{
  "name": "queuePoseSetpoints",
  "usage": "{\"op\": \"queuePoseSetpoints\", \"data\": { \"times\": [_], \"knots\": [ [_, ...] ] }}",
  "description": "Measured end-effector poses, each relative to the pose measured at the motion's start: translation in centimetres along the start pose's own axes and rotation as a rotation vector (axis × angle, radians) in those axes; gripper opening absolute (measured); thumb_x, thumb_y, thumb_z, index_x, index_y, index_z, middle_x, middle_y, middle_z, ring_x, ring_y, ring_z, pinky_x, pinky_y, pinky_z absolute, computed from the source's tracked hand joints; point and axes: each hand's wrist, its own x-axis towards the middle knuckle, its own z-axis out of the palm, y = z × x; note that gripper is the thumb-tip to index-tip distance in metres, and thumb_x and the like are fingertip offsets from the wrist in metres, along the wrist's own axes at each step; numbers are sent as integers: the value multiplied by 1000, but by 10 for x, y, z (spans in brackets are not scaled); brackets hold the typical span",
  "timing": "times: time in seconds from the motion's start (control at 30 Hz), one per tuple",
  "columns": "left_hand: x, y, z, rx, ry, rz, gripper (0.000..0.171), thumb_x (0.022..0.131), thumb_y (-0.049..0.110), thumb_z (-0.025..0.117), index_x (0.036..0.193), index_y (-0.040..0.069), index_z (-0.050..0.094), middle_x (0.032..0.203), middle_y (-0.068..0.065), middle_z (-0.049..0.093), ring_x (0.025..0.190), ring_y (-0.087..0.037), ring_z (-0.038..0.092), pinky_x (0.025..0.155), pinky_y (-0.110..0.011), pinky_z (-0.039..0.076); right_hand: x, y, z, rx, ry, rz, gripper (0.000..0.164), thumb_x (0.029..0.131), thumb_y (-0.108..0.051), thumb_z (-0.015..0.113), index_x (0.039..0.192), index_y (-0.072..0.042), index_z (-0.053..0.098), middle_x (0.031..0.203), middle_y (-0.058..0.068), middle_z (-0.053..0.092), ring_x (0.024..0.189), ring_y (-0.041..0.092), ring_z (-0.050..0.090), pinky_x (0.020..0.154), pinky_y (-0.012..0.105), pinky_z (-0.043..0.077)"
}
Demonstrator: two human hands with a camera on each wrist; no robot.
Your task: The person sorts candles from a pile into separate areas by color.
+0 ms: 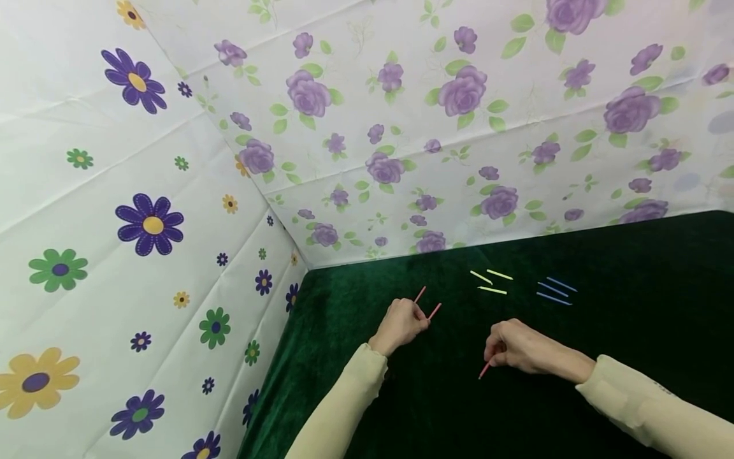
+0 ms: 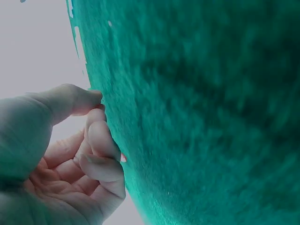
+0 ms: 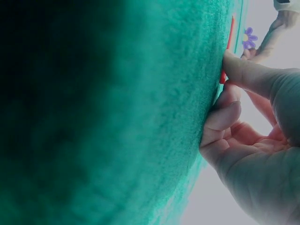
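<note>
In the head view my left hand (image 1: 401,324) is low over the dark green cloth, its thumb and index fingertips pinched at the lower end of a red stick (image 1: 435,310). Just beyond its knuckles lies another red stick (image 1: 420,294), partly hidden by the hand. The left wrist view shows thumb and index meeting, with a small red tip (image 2: 123,158) behind the curled fingers. Further right, my right hand (image 1: 518,346) pinches a third red stick (image 1: 484,370) between thumb and index. That stick slants down against the cloth.
Three yellow sticks (image 1: 492,290) lie on the green cloth (image 1: 436,401) beyond the hands. Three blue sticks (image 1: 553,298) lie to their right. Flowered white sheets (image 1: 355,127) rise behind and on the left side.
</note>
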Motion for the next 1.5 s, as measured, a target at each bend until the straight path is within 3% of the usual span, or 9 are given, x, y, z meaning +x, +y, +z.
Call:
{"op": "queuePoseSetpoints", "data": {
  "times": [0.43, 0.63, 0.9, 1.1, 1.23, 1.5],
  "knots": [
    [19, -6, -3, 54, 62, -64, 19, 99, 13, 79, 80, 10, 82, 80, -2, 74, 65, -10, 58, 60, -23, 48, 0, 0, 3, 7, 5, -6, 8, 90, -14, 82, 94, -22, 81, 89, -10, 63, 74, -5, 55, 66, 20, 51],
    [25, -12, -2, 39, 45, -78, 20, 99, 14, 80, 79, 9, 80, 79, -2, 72, 65, -12, 59, 60, -24, 50, -1, -1, 4, 16, 8, -13, 8, 90, -14, 82, 94, -22, 81, 89, -11, 64, 74, -5, 55, 66, 20, 51],
    [50, -40, 18, 83, 47, -65, 21, 99, 19, 81, 79, 14, 83, 78, -1, 74, 63, -14, 61, 57, -30, 53, 0, 0, 3, 9, 15, -37, 8, 90, -13, 82, 93, -20, 82, 88, -10, 64, 74, -6, 56, 65, 20, 52],
    [42, -30, 11, 61, 58, -86, 22, 99, 21, 82, 79, 13, 82, 77, 0, 74, 63, -12, 60, 59, -29, 52, 0, 0, 1, 16, 13, -39, 8, 91, -13, 82, 94, -20, 82, 88, -9, 64, 74, -6, 56, 65, 20, 52],
    [31, -12, -2, 53, 45, -128, 21, 99, 17, 81, 79, 11, 81, 78, -1, 73, 63, -12, 60, 59, -26, 50, 0, -1, 1, 17, 11, -42, 8, 90, -12, 82, 94, -19, 82, 88, -9, 64, 74, -6, 56, 65, 20, 52],
    [18, -10, -5, 55, 35, -117, 17, 96, 21, 85, 83, 11, 83, 80, -1, 74, 66, -12, 62, 61, -26, 52, 0, 1, 0, 2, 15, -42, 8, 90, -13, 82, 93, -20, 82, 87, -10, 63, 74, -6, 55, 65, 20, 51]
  ]
}}
